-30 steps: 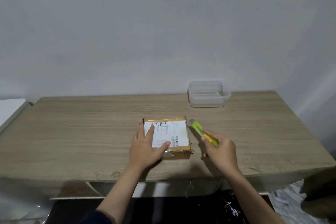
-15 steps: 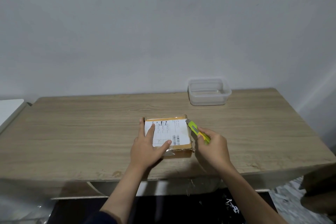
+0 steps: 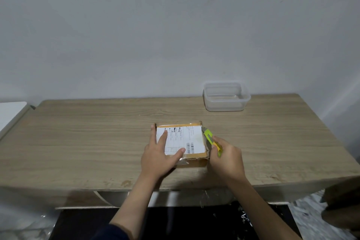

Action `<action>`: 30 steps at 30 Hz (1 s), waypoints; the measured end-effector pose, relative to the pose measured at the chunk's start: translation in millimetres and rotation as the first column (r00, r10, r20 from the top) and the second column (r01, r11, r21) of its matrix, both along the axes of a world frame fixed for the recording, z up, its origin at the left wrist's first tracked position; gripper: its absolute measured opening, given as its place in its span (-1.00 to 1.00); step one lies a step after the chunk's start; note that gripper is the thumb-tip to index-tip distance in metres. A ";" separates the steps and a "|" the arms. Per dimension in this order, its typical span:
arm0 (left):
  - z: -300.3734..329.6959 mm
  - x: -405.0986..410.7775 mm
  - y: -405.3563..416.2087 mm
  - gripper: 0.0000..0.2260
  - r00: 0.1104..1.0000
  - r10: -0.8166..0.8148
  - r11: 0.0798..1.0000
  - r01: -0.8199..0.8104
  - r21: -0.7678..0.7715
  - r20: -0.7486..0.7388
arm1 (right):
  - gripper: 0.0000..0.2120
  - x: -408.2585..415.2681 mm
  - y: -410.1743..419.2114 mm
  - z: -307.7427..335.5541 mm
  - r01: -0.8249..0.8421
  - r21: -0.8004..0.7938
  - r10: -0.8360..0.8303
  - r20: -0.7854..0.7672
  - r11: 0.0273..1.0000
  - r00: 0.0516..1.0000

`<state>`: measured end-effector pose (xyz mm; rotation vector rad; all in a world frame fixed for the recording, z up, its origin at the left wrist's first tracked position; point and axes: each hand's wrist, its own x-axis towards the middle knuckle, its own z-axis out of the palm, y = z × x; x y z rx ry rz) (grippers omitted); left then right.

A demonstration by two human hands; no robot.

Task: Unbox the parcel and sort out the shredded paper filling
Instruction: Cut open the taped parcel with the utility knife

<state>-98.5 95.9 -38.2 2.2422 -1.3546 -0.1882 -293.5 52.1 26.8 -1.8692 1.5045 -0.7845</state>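
The parcel (image 3: 182, 142) lies flat; its right edge runs near to far. The right hand (image 3: 227, 157) grips a cutter (image 3: 211, 140) whose tip touches that edge's far end. The left hand (image 3: 159, 155) presses flat, fingers straight, on the parcel's left side.

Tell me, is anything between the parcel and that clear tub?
Nothing visible. Only bare wooden table lies between the parcel and the clear plastic container behind it to the right.

Parcel (image 3: 183, 142) mid-table (image 3: 78, 142), cutter (image 3: 211, 140) against its right edge, container (image 3: 226, 97) behind, to the right.
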 end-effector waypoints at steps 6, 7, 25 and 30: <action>0.4 -0.7 0.1 -0.17 1.000 0.006 1.000 -0.006 -0.007 0.000 | -0.66 1.4 -2.0 3.1 0.000 0.021 0.000 -0.034 1.000 0.999; 0.6 -1.3 0.0 -0.16 1.000 0.007 1.000 -0.007 -0.004 0.003 | -0.66 1.4 -4.1 5.2 -0.008 0.017 0.009 -0.052 1.000 0.999; 1.2 -2.8 0.1 -0.16 1.000 0.020 1.000 -0.020 0.005 0.021 | -0.68 5.3 -21.0 19.1 -0.056 0.063 0.067 -0.199 0.996 0.978; 0.3 -3.0 -0.6 -0.15 0.999 0.019 1.000 -0.020 0.010 0.046 | -0.64 2.3 -23.5 19.6 -0.098 0.084 0.114 -0.214 0.992 0.970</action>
